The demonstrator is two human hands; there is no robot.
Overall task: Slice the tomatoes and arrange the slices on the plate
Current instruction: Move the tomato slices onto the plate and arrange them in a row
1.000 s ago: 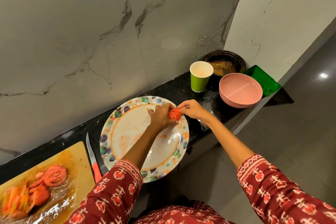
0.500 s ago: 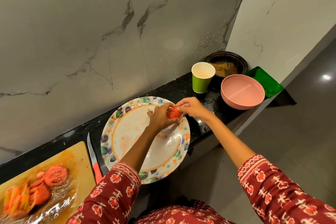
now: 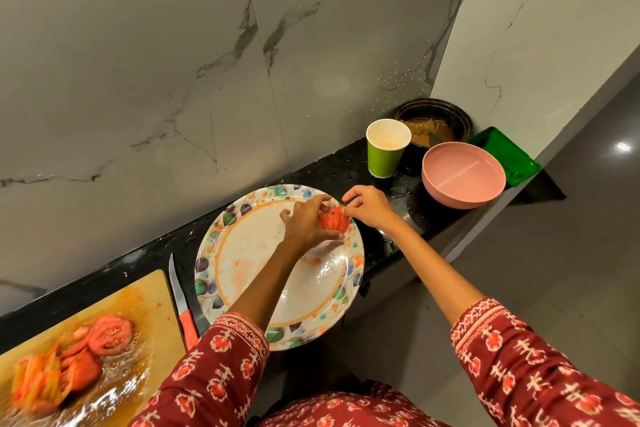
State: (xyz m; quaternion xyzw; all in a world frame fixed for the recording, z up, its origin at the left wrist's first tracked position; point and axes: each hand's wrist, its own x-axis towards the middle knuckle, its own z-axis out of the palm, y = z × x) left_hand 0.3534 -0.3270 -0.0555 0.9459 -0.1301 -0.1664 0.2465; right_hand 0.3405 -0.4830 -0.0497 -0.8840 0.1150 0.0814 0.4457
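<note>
A large white plate [image 3: 249, 253] with a leaf-patterned rim lies on the black counter, smeared with tomato juice. Over its far right rim my left hand [image 3: 304, 220] holds a stack of tomato slices [image 3: 333, 221]. My right hand [image 3: 369, 206] pinches the top of that stack with its fingertips. More tomato slices [image 3: 110, 334] lie on the wet wooden cutting board [image 3: 152, 302] at the lower left, partly blurred. A knife [image 3: 181, 308] with a red handle rests between board and plate.
A green paper cup [image 3: 386, 149] stands behind the plate. To its right sit a pink bowl [image 3: 462, 177], a dark pot [image 3: 433, 125] with brown contents and a green tray [image 3: 504, 156]. The marble wall rises right behind the narrow counter [image 3: 332, 170]; the floor drops off at the right.
Both hands with the tomato slices have shifted slightly along the plate's far right rim. My right hand's fingertips now pinch the top of the stack.
</note>
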